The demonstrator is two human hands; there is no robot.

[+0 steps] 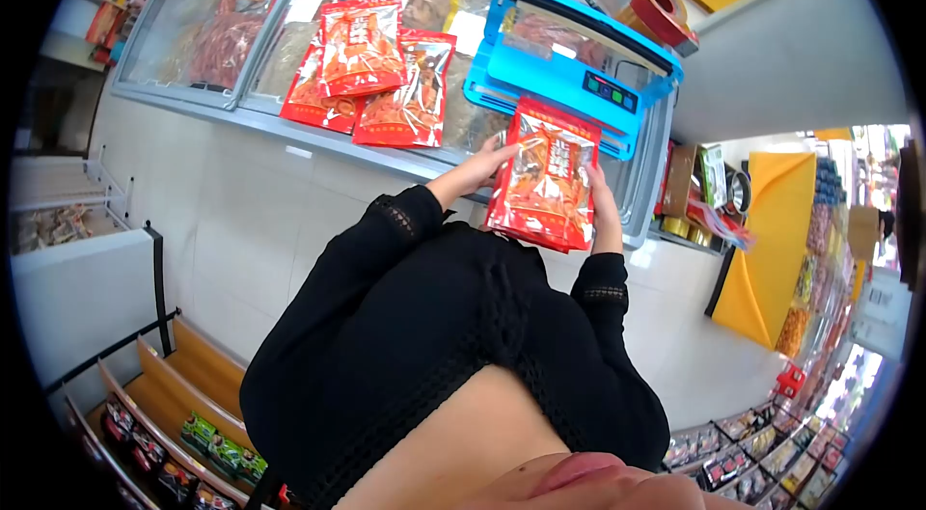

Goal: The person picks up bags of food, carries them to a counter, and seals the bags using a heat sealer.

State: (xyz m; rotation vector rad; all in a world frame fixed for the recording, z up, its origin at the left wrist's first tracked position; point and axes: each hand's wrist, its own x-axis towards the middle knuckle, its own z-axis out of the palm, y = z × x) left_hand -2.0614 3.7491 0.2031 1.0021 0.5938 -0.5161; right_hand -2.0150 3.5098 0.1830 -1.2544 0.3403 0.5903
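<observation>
Head view: three red packets [367,66], one blue sealer [548,74] on freezer [231,114]. Left hand [481,165], right hand [605,205] half-curled, gripping opposite sides of red packet stack [545,177], count unclear, at sealer's front.

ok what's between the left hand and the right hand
Red packets, apparently stacked, held between left hand and right hand, in the head view.

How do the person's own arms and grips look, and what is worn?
The black fabric left sleeve and black fabric right sleeve each have a lace-like openwork band near the cuff. The left grip and right grip are gloveless.
</observation>
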